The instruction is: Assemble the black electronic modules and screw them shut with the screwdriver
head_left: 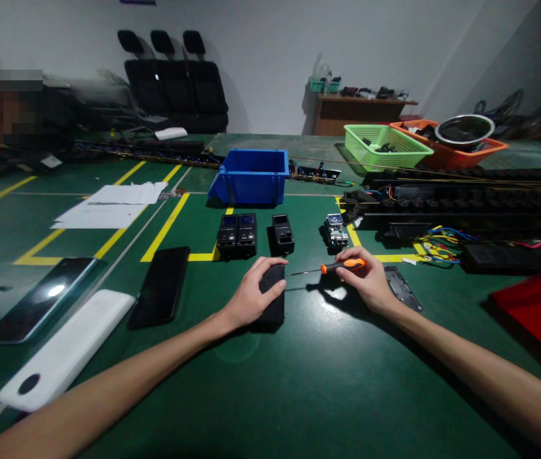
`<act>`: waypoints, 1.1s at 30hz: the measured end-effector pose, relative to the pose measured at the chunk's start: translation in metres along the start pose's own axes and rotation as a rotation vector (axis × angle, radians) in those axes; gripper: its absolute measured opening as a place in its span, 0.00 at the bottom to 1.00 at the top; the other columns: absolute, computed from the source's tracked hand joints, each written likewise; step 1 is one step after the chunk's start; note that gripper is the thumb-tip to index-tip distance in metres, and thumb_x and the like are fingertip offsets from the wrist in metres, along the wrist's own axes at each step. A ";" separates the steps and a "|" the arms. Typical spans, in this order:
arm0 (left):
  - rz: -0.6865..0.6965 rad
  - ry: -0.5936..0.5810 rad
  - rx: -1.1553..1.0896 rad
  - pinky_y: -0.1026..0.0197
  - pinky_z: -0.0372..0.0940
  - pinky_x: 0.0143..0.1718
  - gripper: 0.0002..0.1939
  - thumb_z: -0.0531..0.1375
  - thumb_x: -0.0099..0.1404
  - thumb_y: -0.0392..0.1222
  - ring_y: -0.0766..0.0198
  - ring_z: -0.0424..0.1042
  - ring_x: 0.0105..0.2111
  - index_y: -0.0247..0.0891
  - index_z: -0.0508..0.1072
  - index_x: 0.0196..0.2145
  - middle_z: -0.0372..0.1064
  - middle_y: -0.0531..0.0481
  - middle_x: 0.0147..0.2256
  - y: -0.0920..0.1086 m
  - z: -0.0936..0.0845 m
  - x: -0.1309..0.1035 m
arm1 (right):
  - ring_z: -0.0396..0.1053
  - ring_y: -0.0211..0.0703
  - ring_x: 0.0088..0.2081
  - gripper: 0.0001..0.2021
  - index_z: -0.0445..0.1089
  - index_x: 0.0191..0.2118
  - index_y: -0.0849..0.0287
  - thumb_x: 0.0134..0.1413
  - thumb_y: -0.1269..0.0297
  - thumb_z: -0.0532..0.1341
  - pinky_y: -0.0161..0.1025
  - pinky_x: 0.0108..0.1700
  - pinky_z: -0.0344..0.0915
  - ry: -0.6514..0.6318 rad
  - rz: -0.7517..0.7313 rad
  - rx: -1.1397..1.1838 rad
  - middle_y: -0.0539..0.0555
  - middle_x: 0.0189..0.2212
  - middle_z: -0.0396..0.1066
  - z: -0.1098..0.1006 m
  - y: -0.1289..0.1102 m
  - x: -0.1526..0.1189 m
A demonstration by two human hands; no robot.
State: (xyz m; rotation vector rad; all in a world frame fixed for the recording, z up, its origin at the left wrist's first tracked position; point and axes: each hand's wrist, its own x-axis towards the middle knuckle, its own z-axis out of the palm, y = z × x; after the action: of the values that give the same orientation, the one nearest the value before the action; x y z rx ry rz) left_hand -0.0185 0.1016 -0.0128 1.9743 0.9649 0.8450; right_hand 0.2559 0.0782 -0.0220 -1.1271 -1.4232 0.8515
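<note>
My left hand point(256, 290) is wrapped round a black box point(274, 306) that rests on the green table. An orange and black screwdriver point(344, 265) is held in my right hand point(366, 280), its thin shaft pointing left toward the box's right side. Whether the tip touches the box is too small to tell. Behind my hands stand two black modules point(237, 234) side by side, another black module point(282, 234) and a bare circuit board point(336, 232). A flat black cover point(402, 288) lies beside my right wrist.
Two phones point(41, 299) point(159, 285) and a white power strip point(69, 347) lie left. A blue bin point(254, 178) stands behind the modules. At the right are wired black assemblies point(423, 204), green point(385, 150) and orange baskets and a red bin point(538, 306). A person sits far left.
</note>
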 end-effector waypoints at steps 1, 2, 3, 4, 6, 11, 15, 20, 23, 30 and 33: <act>0.001 0.000 -0.002 0.58 0.59 0.51 0.17 0.56 0.68 0.46 0.58 0.65 0.48 0.41 0.66 0.53 0.63 0.47 0.48 0.000 0.000 0.000 | 0.69 0.42 0.39 0.10 0.68 0.37 0.55 0.49 0.63 0.68 0.39 0.44 0.66 -0.003 -0.029 0.010 0.51 0.36 0.69 0.000 0.000 0.001; 0.001 0.001 -0.003 0.58 0.59 0.51 0.17 0.57 0.68 0.46 0.59 0.65 0.48 0.41 0.66 0.53 0.63 0.47 0.48 0.000 0.000 0.000 | 0.69 0.42 0.41 0.10 0.68 0.36 0.55 0.49 0.64 0.68 0.41 0.47 0.65 -0.007 -0.051 0.021 0.51 0.36 0.69 0.000 0.000 0.001; 0.000 0.001 -0.002 0.58 0.59 0.50 0.17 0.56 0.68 0.46 0.59 0.65 0.48 0.41 0.66 0.52 0.63 0.47 0.48 0.000 0.000 0.000 | 0.69 0.43 0.42 0.10 0.67 0.35 0.55 0.49 0.64 0.68 0.42 0.48 0.64 -0.014 -0.064 0.032 0.51 0.35 0.69 0.001 0.000 0.002; -0.001 0.000 0.000 0.58 0.59 0.50 0.17 0.56 0.68 0.46 0.59 0.65 0.47 0.41 0.66 0.53 0.63 0.47 0.48 0.000 0.000 0.001 | 0.69 0.43 0.42 0.10 0.67 0.35 0.55 0.49 0.65 0.68 0.42 0.49 0.64 -0.019 -0.068 0.038 0.51 0.35 0.69 0.001 0.000 0.002; 0.000 0.000 0.002 0.58 0.59 0.50 0.17 0.56 0.68 0.46 0.59 0.65 0.47 0.41 0.66 0.52 0.63 0.48 0.48 0.001 0.000 0.001 | 0.69 0.43 0.42 0.10 0.68 0.35 0.56 0.49 0.64 0.68 0.41 0.49 0.64 -0.019 -0.056 0.020 0.51 0.36 0.69 0.001 -0.001 0.002; 0.004 0.003 0.003 0.58 0.59 0.51 0.17 0.56 0.68 0.46 0.59 0.65 0.48 0.41 0.66 0.52 0.63 0.47 0.48 0.001 -0.001 0.000 | 0.68 0.37 0.30 0.10 0.68 0.39 0.56 0.54 0.58 0.65 0.36 0.33 0.66 -0.047 0.108 -0.001 0.50 0.32 0.69 0.003 -0.003 0.000; 0.003 0.006 0.011 0.57 0.60 0.51 0.17 0.56 0.68 0.47 0.57 0.65 0.48 0.41 0.66 0.52 0.64 0.46 0.48 0.001 -0.001 0.000 | 0.64 0.34 0.23 0.11 0.67 0.37 0.56 0.54 0.56 0.64 0.33 0.27 0.62 -0.062 0.187 0.032 0.47 0.25 0.67 0.004 -0.003 0.000; 0.002 0.011 0.012 0.56 0.60 0.51 0.17 0.56 0.67 0.47 0.57 0.66 0.48 0.40 0.67 0.52 0.65 0.46 0.48 0.002 -0.001 0.000 | 0.67 0.38 0.27 0.13 0.69 0.36 0.56 0.50 0.56 0.67 0.36 0.30 0.65 -0.015 0.111 -0.038 0.49 0.30 0.69 0.002 -0.002 0.000; 0.001 0.017 0.014 0.55 0.61 0.51 0.17 0.56 0.67 0.47 0.56 0.66 0.48 0.40 0.67 0.52 0.65 0.45 0.48 0.001 -0.001 0.000 | 0.69 0.42 0.34 0.13 0.69 0.36 0.56 0.48 0.56 0.68 0.39 0.37 0.68 0.006 0.051 -0.063 0.52 0.34 0.70 0.002 -0.002 0.000; -0.013 0.026 -0.009 0.55 0.60 0.52 0.17 0.57 0.66 0.47 0.56 0.66 0.48 0.41 0.68 0.51 0.65 0.46 0.48 0.001 0.000 0.001 | 0.70 0.42 0.37 0.11 0.68 0.34 0.56 0.49 0.59 0.69 0.40 0.42 0.67 0.019 0.004 -0.050 0.52 0.36 0.70 0.002 -0.003 0.000; -0.032 0.040 -0.063 0.55 0.60 0.52 0.17 0.58 0.66 0.47 0.55 0.66 0.49 0.39 0.68 0.50 0.66 0.46 0.49 0.001 -0.002 0.001 | 0.69 0.40 0.32 0.12 0.68 0.36 0.56 0.50 0.58 0.68 0.37 0.35 0.66 0.068 0.065 -0.032 0.51 0.34 0.70 0.002 -0.001 -0.001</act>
State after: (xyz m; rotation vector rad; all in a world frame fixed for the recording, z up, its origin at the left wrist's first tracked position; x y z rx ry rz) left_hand -0.0194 0.1028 -0.0107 1.8901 0.9791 0.8899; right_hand 0.2539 0.0777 -0.0219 -1.2208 -1.3546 0.8314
